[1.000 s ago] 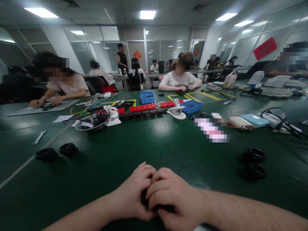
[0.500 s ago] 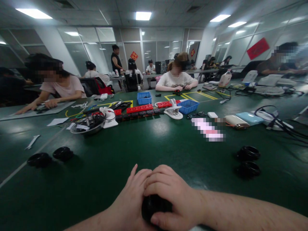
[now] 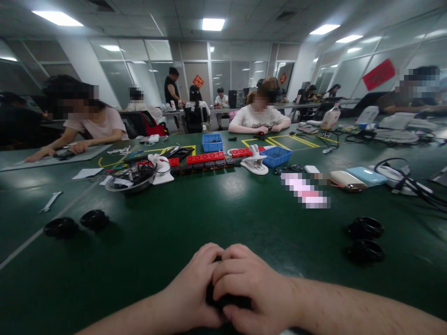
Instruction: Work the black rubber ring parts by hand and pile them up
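Note:
At the near edge of the green table (image 3: 167, 223), both hands are wrapped round a black rounded part (image 3: 228, 300). My left hand (image 3: 193, 286) grips its left side, fingers curled over the far end. From above and the right, my right hand (image 3: 256, 281) closes over it with bent fingers and the thumb on the near side. Most of the part is covered, so its exact kind is not visible. Two black ring-shaped parts, a left one (image 3: 61, 228) and its neighbour (image 3: 94, 219), lie to the left. Two more, one (image 3: 366, 228) behind another (image 3: 366, 251), lie to the right.
A wrench (image 3: 51, 202) lies at the left. Farther back are a metal bowl (image 3: 131, 187) of dark parts, white clips, red and black blocks (image 3: 205, 158) and blue bins (image 3: 212, 142). Cables (image 3: 412, 179) and a light-blue case (image 3: 366, 175) occupy the right. Co-workers sit across the table.
My left hand's fingers, partly stretched out before, are now curled round the black part. Less of the part shows between my hands. The view has shifted slightly.

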`<state>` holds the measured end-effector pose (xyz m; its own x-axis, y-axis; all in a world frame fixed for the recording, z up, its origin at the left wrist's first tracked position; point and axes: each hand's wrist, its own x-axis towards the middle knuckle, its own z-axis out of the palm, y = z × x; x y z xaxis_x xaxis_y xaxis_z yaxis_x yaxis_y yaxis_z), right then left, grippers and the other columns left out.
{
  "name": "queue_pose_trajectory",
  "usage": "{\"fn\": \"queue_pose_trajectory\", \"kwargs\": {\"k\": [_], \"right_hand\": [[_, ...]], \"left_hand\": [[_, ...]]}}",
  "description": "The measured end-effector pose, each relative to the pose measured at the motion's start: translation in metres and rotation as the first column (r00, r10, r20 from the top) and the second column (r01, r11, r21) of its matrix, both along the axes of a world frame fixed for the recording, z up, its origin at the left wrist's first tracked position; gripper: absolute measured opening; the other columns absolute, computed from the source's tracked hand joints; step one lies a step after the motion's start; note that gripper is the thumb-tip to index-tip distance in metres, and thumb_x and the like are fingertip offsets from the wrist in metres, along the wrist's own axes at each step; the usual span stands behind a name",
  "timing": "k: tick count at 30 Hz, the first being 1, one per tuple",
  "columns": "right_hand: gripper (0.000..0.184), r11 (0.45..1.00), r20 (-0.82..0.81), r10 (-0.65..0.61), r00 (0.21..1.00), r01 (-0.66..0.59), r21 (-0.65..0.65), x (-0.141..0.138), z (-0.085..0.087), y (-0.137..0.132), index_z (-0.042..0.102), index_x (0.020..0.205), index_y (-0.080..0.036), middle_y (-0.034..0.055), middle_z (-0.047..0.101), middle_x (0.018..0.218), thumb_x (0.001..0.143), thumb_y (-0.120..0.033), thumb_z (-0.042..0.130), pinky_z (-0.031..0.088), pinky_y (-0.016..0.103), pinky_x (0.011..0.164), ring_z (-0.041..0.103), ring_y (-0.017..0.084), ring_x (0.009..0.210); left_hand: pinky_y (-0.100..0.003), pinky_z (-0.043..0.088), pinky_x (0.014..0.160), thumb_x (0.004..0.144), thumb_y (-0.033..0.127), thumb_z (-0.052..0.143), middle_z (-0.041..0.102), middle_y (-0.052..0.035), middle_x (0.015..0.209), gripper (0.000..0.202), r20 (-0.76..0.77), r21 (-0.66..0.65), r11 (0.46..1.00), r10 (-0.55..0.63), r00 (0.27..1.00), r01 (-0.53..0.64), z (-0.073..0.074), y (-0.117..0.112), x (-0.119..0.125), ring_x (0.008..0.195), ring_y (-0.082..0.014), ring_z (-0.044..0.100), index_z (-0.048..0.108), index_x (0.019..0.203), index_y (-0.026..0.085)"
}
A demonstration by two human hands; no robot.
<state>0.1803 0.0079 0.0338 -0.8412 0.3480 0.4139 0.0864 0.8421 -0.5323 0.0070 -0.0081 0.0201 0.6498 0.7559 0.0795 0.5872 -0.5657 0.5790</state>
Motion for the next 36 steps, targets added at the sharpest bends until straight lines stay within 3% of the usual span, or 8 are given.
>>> {"fn": "queue_pose_trajectory", "kwargs": {"k": [7,11,15,18,24,28,32,36], "right_hand": [[0.018,0.988,-0.096,0.148,0.984,-0.144,0.046,0.001,-0.002,0.001,0.054,0.074,-0.018,0.0006,0.067,0.082,0.068,-0.019,0.038,0.037,0.032,0.087,0.054,0.013,0.086],[0.016,0.989,-0.055,0.141,0.989,-0.137,0.061,0.0,-0.004,0.001,0.054,0.073,-0.019,0.0009,0.067,0.083,0.067,-0.018,0.039,0.038,0.032,0.089,0.054,0.013,0.088],[0.015,0.985,-0.087,0.139,0.986,-0.129,0.117,0.001,-0.001,0.0,0.057,0.08,-0.018,0.0019,0.066,0.089,0.078,-0.027,0.044,0.035,0.035,0.093,0.052,0.015,0.096],[0.026,0.986,-0.112,0.094,0.989,-0.076,0.15,0.005,0.007,-0.003,0.058,0.091,-0.018,0.0057,0.062,0.099,0.086,-0.037,0.042,0.034,0.036,0.094,0.049,0.017,0.103],[0.049,0.989,-0.162,-0.074,0.984,0.093,0.112,0.004,0.006,-0.006,0.055,0.094,-0.014,0.0072,0.06,0.09,0.087,-0.056,0.031,0.038,0.034,0.077,0.051,0.017,0.084],[0.049,0.976,-0.13,-0.169,0.977,0.184,0.117,0.001,-0.004,-0.007,0.057,0.085,-0.015,0.0056,0.059,0.084,0.082,-0.06,0.038,0.037,0.033,0.072,0.048,0.017,0.077],[0.03,0.973,0.0,-0.187,0.982,0.186,0.134,0.001,-0.004,-0.007,0.057,0.082,-0.016,0.0047,0.058,0.083,0.076,-0.045,0.055,0.037,0.033,0.073,0.048,0.017,0.079],[0.018,0.987,0.0,-0.123,0.992,0.123,0.102,0.002,0.002,-0.005,0.057,0.081,-0.016,0.0029,0.06,0.085,0.071,-0.031,0.059,0.037,0.032,0.076,0.049,0.016,0.081]], "left_hand": [[-0.049,0.019,0.106,0.062,0.029,0.07,0.049,-0.0005,0.116,0.025,-0.082,-0.093,0.978,-0.194,0.978,0.186,0.012,0.01,-0.007,0.114,-0.0253,0.042,0.062,0.086,0.025],[-0.051,0.014,0.107,0.061,0.032,0.071,0.049,-0.003,0.12,0.052,-0.064,-0.087,0.983,-0.168,0.984,0.162,0.011,0.008,-0.008,0.117,-0.0264,0.041,0.053,0.11,0.026],[-0.057,0.008,0.107,0.056,0.028,0.073,0.044,-0.0074,0.13,0.085,-0.105,-0.102,0.985,-0.152,0.983,0.142,0.014,0.0,-0.009,0.123,-0.0299,0.037,0.035,0.131,0.025],[-0.065,0.005,0.102,0.059,0.036,0.073,0.035,-0.009,0.139,0.088,-0.182,-0.06,0.991,-0.131,0.975,0.122,0.011,-0.008,-0.008,0.127,-0.0358,0.03,0.029,0.135,0.027],[-0.066,0.015,0.1,0.068,0.044,0.063,0.056,-0.0121,0.112,0.058,-0.158,0.199,0.974,0.138,0.978,-0.105,-0.014,-0.02,-0.006,0.108,-0.0332,0.049,0.047,0.117,0.019],[-0.066,0.015,0.099,0.064,0.045,0.062,0.058,-0.0089,0.1,0.048,-0.183,0.283,0.952,0.176,0.967,-0.119,-0.022,-0.022,-0.004,0.097,-0.0312,0.051,0.054,0.104,0.02],[-0.062,0.013,0.102,0.055,0.04,0.068,0.055,-0.0042,0.088,0.04,-0.136,0.258,0.958,0.168,0.976,-0.129,-0.013,-0.019,-0.001,0.087,-0.0261,0.052,0.056,0.087,0.019],[-0.049,0.03,0.1,0.053,0.029,0.072,0.053,-0.002,0.092,0.036,-0.107,0.073,0.996,0.067,0.992,-0.059,0.003,-0.006,-0.003,0.089,-0.0222,0.05,0.057,0.084,0.02]]}}
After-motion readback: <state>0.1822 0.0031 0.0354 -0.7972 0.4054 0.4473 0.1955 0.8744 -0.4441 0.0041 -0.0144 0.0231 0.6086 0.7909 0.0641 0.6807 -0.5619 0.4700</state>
